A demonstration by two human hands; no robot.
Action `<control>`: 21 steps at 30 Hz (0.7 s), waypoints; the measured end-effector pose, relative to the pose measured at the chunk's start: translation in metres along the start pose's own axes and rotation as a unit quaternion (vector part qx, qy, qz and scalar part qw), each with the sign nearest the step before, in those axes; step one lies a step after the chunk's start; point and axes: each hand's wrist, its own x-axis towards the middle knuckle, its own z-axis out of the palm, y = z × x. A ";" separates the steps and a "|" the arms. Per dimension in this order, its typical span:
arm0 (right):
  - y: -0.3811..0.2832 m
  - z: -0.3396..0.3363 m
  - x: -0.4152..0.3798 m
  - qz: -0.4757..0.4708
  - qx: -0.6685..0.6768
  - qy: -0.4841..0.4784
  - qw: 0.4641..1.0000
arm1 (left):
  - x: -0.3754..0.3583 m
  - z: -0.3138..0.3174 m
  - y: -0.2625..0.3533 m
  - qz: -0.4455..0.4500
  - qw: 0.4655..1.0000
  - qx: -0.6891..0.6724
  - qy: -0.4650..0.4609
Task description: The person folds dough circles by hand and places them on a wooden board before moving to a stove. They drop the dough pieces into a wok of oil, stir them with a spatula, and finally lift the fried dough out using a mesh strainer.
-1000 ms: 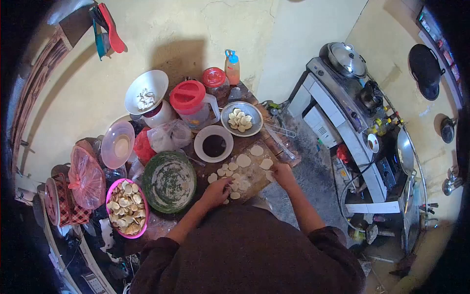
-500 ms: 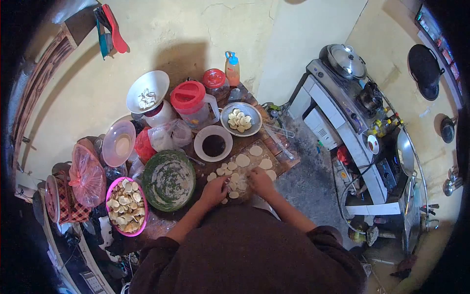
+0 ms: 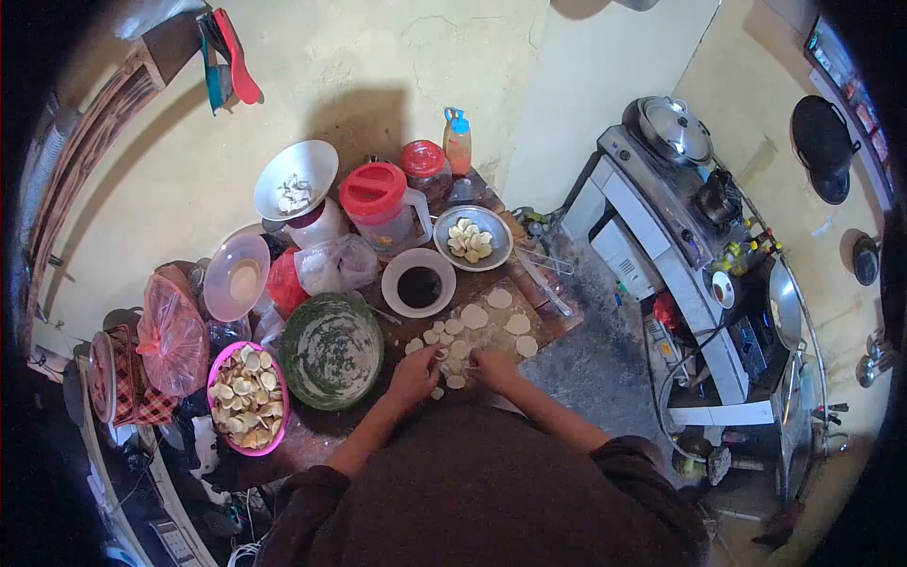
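Observation:
My left hand (image 3: 417, 372) and my right hand (image 3: 493, 365) meet over a wooden board (image 3: 540, 317) on a small table. Between their fingers lie small pale dough rounds (image 3: 455, 365); both hands touch them, and whether either grips one I cannot tell. Larger flat dough discs (image 3: 516, 324) lie further out on the board. A white bowl of dark filling (image 3: 419, 283) stands just beyond the board.
A green bowl (image 3: 331, 350) and a pink bowl of folded dumplings (image 3: 248, 397) sit to the left. A metal bowl of dough pieces (image 3: 472, 238), a red-lidded jug (image 3: 382, 202) and jars stand at the back. A stove with pots (image 3: 675, 132) lines the right wall.
My right hand has moved left from the board's right edge to join my left hand at the small dough rounds. My view has shifted slightly.

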 end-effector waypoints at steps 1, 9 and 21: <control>0.003 -0.004 -0.001 0.024 0.072 -0.001 0.997 | 0.001 -0.001 0.003 -0.010 1.000 0.000 -0.007; 0.003 -0.061 -0.026 0.176 0.541 -0.016 0.823 | 0.033 0.008 0.014 -0.099 0.953 -0.274 -0.081; -0.033 -0.124 -0.048 0.130 0.660 0.072 0.736 | 0.058 -0.004 0.063 -0.138 0.898 -0.406 -0.102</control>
